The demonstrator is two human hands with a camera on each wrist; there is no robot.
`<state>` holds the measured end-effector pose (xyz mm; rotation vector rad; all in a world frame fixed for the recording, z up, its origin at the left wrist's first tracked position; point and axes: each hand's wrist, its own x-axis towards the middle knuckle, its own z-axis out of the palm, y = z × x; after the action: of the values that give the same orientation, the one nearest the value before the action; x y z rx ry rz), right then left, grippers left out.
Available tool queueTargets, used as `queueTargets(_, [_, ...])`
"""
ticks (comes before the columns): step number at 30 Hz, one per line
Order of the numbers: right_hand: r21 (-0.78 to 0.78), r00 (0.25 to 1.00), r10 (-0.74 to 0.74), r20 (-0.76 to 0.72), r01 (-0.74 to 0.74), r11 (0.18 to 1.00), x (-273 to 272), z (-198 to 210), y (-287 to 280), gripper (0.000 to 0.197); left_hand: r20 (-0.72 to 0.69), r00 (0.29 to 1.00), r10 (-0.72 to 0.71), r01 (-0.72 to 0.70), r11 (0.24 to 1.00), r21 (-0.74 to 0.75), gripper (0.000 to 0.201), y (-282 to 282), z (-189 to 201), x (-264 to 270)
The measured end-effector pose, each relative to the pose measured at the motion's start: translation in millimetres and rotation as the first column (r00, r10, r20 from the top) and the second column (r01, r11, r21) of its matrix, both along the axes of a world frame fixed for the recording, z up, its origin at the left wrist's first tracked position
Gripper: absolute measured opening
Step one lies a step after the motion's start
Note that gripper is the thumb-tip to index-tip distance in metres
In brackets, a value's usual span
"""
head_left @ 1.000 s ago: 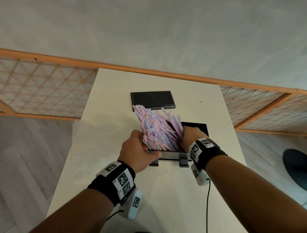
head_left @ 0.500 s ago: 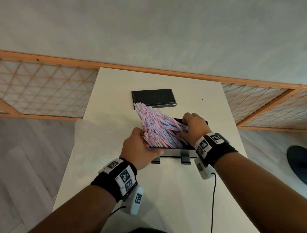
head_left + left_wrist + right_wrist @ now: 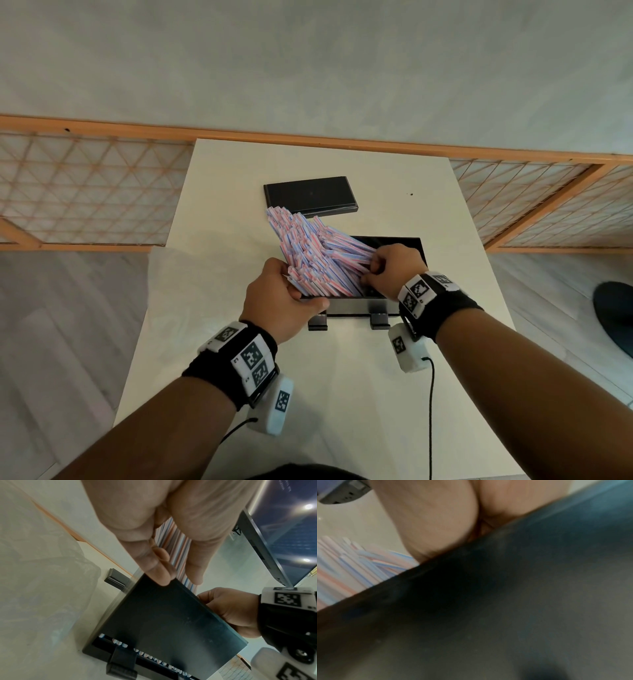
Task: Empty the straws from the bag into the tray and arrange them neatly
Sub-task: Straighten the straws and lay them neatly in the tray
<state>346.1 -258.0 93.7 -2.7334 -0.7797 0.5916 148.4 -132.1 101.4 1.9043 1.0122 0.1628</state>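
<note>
**A:** Pale counter (image 3: 342,394), lattice screen behind, and a black tray (image 3: 394,245) is seen near the middle, standing on two small feet.

**B:** The straws (image 3: 308,253) are already in it, a pink-and-blue heap fanned up and leaning out over the far-left rim. No bag can be made out for certain; something clear and crumpled is glimpsed at the left in the left wrist view.

**A:** The left hand (image 3: 281,301) is curled round the near-left corner of the tray, thumb laid along the front edge, fingers folded against the straw ends. Judged as a brace: the tray is kept from sliding and the bundle is stopped from spilling leftward.

**B:** And the right hand (image 3: 394,270) is bent over the right side of the heap, fingers curled into the straws, a clump seemingly pinched. From the right wrist, only a blurred tray wall and a few straws are shown.

**A:** Against a second ago, the heap has been lowered and spread rightward; it was standing steeper then.

**B:** The right hand has been brought from the tray's near-right side up onto the straws. A dark slab (image 3: 310,195) lies beyond, untouched.

**A:** Emptying looks done; tidying is under way.
</note>
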Motion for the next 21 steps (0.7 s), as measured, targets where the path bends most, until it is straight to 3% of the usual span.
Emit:
queueTargets(5, [-0.131,0.993,-0.101,0.053,0.107,0.986,-0.7,1.9,11.7,0.031,0.002,1.000,0.003,-0.003,1.000,0.005,0.055,0.2,-0.2,0.3])
queueTargets(7, [-0.170,0.997,-0.056,0.048,0.063,0.983,-2.6,3.3,16.6,0.025,0.006,1.000,0.004,-0.004,1.000,0.002,0.055,0.0,-0.8,0.3])
queueTargets(11, [-0.045,0.998,0.052,0.029,-0.050,0.998,-4.0,1.0,16.8,0.019,0.019,1.000,0.000,0.000,1.000,-0.007,0.055,-0.1,-1.9,0.4])
queueTargets(14, [0.076,1.000,0.005,0.019,-0.007,0.997,-1.3,0.0,11.0,0.017,0.023,1.000,0.000,0.000,1.000,-0.005,0.055,0.6,-1.3,0.0])
queueTargets(19, [0.046,0.999,0.046,0.005,-0.046,0.998,-3.1,10.6,-6.2,0.038,0.023,1.000,0.005,-0.005,1.000,-0.010,0.056,1.1,-2.3,-0.1])
queueTargets(21, [0.081,0.982,0.140,-0.127,-0.130,0.988,-9.9,14.7,-17.9,0.047,0.022,1.000,0.004,-0.004,1.000,-0.005,0.056,1.1,-2.6,0.1])
